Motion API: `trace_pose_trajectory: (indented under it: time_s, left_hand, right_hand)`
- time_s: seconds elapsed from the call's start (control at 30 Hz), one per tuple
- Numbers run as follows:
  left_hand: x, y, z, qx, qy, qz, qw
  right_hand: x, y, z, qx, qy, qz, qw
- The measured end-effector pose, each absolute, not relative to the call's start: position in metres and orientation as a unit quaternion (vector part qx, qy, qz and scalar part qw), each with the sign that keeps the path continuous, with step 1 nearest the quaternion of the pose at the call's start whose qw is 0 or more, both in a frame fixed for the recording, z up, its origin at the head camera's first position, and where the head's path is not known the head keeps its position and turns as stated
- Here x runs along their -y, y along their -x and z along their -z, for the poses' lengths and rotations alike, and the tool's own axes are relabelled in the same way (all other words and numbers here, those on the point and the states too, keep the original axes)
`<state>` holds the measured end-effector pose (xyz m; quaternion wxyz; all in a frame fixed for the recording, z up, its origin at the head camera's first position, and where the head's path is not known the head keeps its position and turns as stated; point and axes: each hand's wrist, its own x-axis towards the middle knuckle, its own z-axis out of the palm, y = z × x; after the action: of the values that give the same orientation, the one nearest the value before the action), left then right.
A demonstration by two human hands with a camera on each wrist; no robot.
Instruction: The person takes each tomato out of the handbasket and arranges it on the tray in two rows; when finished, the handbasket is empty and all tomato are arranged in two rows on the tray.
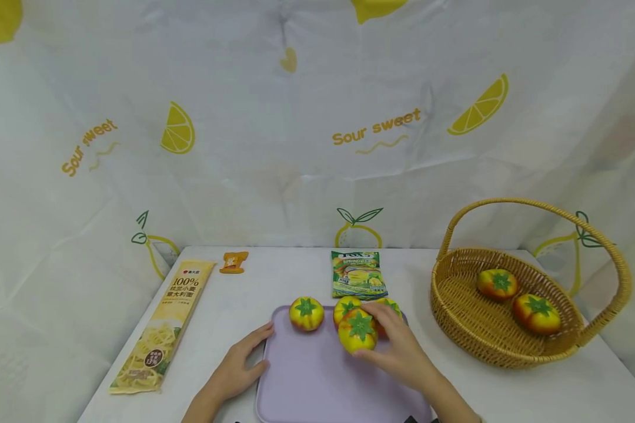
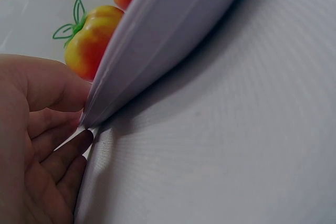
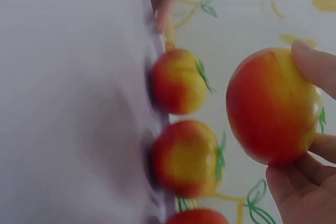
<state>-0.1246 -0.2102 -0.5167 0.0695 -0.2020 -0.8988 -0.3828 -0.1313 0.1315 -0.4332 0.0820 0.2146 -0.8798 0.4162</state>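
Observation:
My right hand holds a yellow-red persimmon with a green star-shaped top, thumb and fingers round its sides. In the right wrist view that held persimmon is apart from the others. It is above a lilac tray. Along the tray's far edge sit a left persimmon, a middle persimmon and a right one, partly hidden by my right hand. My left hand touches the tray's left side with extended fingers; in the left wrist view its fingers meet the rim.
A wicker basket with a tall handle stands at the right, holding two persimmons. Behind the tray lies a green packet. To the left are a long pasta packet and a small orange wrapped piece. A printed curtain hangs behind.

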Motion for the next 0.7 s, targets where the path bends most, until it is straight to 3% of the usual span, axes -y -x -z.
trace_pose_trajectory:
  time_s: [0.7]
  left_hand:
    - [0.211, 0.126, 0.520, 0.894, 0.211, 0.386, 0.085]
  right_hand:
    - [-0.063, 0.124, 0.460, 0.850, -0.297, -0.434, -0.027]
